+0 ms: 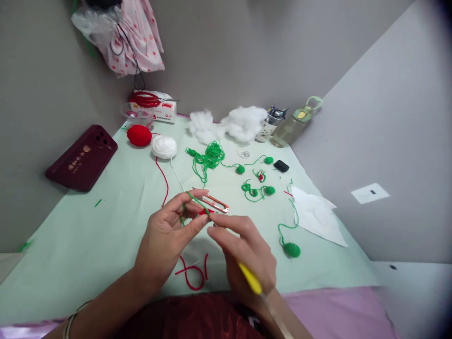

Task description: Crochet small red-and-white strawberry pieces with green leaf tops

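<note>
My left hand (168,230) pinches a small red and green crochet piece (205,212), with green yarn (197,200) running over its fingers. My right hand (247,249) is closed round a crochet hook with a yellow handle (250,278), its tip meeting the piece at the left fingertips. Part of the piece is hidden by the fingers. Just beyond the hands lie orange thread snips (219,205). A loose tangle of green yarn (209,157) is farther back. Below the hands, cut red yarn (193,278) curls on the cloth.
Red (139,135) and white yarn balls (164,147) sit at the back left, near a propped phone (83,159). White stuffing (243,123), a pen cup (267,128) and a bottle (294,123) line the back. Several green crochet pieces (270,190) and white paper (318,216) lie right.
</note>
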Tool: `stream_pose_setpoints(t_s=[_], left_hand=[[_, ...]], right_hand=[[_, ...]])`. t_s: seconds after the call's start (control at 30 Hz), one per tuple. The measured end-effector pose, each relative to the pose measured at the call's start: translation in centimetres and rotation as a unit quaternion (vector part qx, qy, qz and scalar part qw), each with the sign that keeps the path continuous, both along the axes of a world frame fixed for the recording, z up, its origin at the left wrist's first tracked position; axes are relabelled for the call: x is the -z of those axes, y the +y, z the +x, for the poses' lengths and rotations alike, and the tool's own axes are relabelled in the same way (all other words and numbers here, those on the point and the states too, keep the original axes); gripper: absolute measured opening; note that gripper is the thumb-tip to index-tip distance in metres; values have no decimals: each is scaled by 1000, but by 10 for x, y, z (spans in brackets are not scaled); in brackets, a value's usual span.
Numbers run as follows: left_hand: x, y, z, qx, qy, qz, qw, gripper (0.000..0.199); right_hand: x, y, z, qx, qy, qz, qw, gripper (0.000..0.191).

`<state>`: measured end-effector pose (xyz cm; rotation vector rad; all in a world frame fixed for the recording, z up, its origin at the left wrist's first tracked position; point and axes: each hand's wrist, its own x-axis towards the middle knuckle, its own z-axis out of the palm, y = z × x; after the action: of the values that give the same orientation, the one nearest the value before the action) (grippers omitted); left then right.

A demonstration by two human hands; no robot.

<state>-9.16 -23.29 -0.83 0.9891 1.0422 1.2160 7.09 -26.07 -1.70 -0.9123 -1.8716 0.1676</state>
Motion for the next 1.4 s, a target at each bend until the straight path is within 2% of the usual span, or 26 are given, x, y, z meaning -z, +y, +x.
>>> stream_pose_setpoints(t_s=[0.1, 0.2, 0.3, 0.4, 0.47, 0.53, 0.63, 0.7, 0.8, 0.93, 1.13, 1.2, 1.27, 1.33, 1.4], left_hand=[[-1, -1, 4, -26, 14, 14, 999, 30], [-2, -2, 5, -34, 26, 34, 998, 30], [-5, -2, 3, 11, -30, -4, 999, 36], [-6, 1, -1, 108, -132, -92, 981, 49], [-5, 4, -5, 169, -183, -140, 958, 54], [-2, 6, -8, 191, -196, -156, 949, 54], [2, 9, -11, 167, -142, -118, 969, 52], [3, 10, -12, 140, -79, -68, 985, 51], [1, 11, -13, 109, 31, -2, 994, 47], [0, 10, -13, 78, 156, 68, 982, 45], [3, 7, -13, 37, 205, 140, 968, 44], [3, 8, -12, 44, 184, 116, 975, 43], [2, 8, -12, 77, 135, 52, 986, 40], [3, 9, -12, 118, 71, -13, 990, 39], [4, 9, -12, 145, 11, -44, 988, 42]], right_hand=[[5, -4, -5, 57, -112, 92, 988, 33], [6, -5, -8, 97, -124, 114, 981, 32], [7, -6, -6, 119, -131, 136, 975, 34], [11, -7, -1, 98, -106, 142, 979, 40], [13, -5, 3, 56, -49, 113, 991, 39], [15, -2, 5, 9, 28, 59, 998, 39], [12, 2, 8, -46, 119, -35, 991, 39], [9, 2, 11, -67, 129, -79, 986, 40], [2, -1, 16, -69, 114, -107, 985, 43], [-6, -5, 19, -60, 125, -146, 980, 37], [-8, -6, 16, -38, 211, -192, 958, 25], [-6, -6, 14, -41, 244, -206, 947, 23], [-5, -7, 13, -38, 253, -209, 944, 23], [-5, -8, 13, -32, 240, -201, 949, 25], [-6, -10, 14, -28, 213, -186, 959, 27]])
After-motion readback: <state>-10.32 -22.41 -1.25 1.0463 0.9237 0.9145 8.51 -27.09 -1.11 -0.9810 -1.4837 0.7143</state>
